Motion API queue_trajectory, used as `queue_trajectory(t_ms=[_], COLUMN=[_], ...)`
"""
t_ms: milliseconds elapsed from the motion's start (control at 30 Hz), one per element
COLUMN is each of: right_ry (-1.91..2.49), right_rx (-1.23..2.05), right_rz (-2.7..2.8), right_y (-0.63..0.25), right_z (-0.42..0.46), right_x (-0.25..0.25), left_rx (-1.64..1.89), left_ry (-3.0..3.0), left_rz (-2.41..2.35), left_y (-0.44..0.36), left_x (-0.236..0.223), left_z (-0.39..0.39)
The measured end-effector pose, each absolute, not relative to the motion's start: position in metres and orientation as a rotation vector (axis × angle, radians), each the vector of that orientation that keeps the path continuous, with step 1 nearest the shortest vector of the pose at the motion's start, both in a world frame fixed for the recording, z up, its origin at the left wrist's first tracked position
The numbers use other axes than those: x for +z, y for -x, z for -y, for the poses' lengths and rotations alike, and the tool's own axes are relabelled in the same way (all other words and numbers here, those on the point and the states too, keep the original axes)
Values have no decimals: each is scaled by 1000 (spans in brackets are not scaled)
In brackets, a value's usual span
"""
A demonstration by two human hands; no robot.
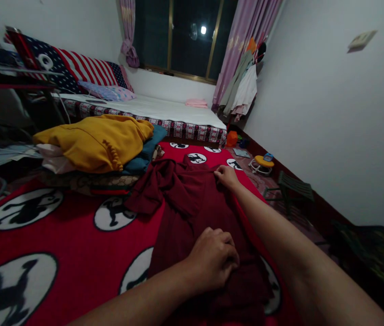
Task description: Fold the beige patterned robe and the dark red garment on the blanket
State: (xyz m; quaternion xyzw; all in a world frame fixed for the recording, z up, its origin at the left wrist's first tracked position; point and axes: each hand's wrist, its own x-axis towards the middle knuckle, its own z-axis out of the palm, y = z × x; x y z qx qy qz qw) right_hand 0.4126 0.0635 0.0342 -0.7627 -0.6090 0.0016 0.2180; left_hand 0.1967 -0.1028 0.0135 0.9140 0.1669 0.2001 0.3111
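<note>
A dark red long-sleeved garment (208,213) lies spread over a red blanket (79,226) printed with black figures in white ovals. My right hand (228,177) pinches the garment's cloth near its far right edge. Lower down, over the near part of the garment, is my left hand (214,258) with its fingers curled in. Whether any cloth sits inside those fingers is hidden. One sleeve (149,192) is bunched and folded toward the left, close to a stack of folded clothes. On top of that stack lies a mustard-yellow garment (100,138), with a teal one (147,149) under it.
Behind stands a bed (165,108) with a white sheet, pillows and a folded pink cloth (196,103). To the right are a green folding stool (294,188) and a small yellow-seated stool (263,161). A cluttered desk (15,83) is at the left.
</note>
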Motion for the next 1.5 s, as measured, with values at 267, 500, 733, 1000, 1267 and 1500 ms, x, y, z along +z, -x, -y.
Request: queue_trajectory(t_ms=[267, 500, 733, 1000, 1267, 1500], right_ry=[2154, 2304, 2368, 2527, 2460, 2599], right_rx=[-256, -312, -239, 362, 270, -229], right_rz=[1399, 1348, 1396, 1548, 1704, 1726], right_y=[-432, -434, -439, -457, -423, -412], right_z=[-58, -45, -40, 22, 50, 63], right_x=[48, 21, 27, 54, 34, 49], left_rx=[610, 541, 618, 666, 648, 999], left_ry=[-2307, -2320, -2230, -2246, -2280, -2239], left_rz=[-377, -377, -362, -280, -240, -432], left_y=[-205, -207, -199, -200, -200, -196], left_x=[23, 9, 13, 12, 10, 14], left_z=[106, 101, 104, 103, 104, 85])
